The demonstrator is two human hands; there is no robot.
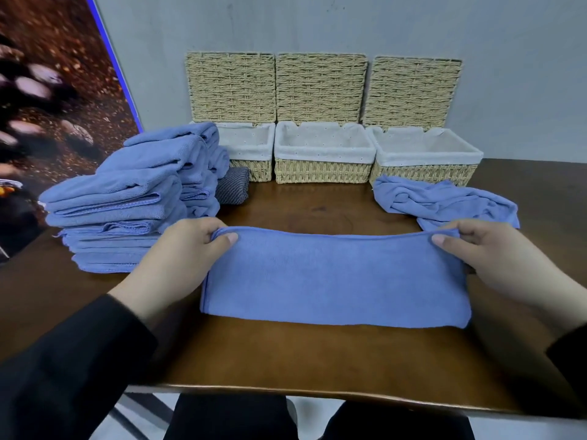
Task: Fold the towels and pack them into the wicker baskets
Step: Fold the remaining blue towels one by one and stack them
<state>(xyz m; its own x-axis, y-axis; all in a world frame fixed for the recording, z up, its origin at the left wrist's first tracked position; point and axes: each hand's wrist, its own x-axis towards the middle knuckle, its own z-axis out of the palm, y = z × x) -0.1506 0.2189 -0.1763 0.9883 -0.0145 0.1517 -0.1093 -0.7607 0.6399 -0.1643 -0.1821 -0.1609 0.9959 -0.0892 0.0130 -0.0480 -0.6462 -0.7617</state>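
A blue towel [333, 281], folded into a long band, lies across the middle of the wooden table [286, 360]. My left hand [187, 246] pinches its far left corner, and my right hand [495, 249] pinches its far right corner. Three wicker baskets with white liners stand along the wall with lids raised: left [251, 147], middle [320, 154], right [425, 157]. The middle and right baskets look empty; the left one is partly hidden by the towel stack.
A tall stack of folded blue towels [127, 201] fills the table's left side, with a dark striped cloth [232, 185] behind it. A crumpled blue towel [444, 198] lies at the right, before the right basket. A dark picture panel [47, 122] stands at far left.
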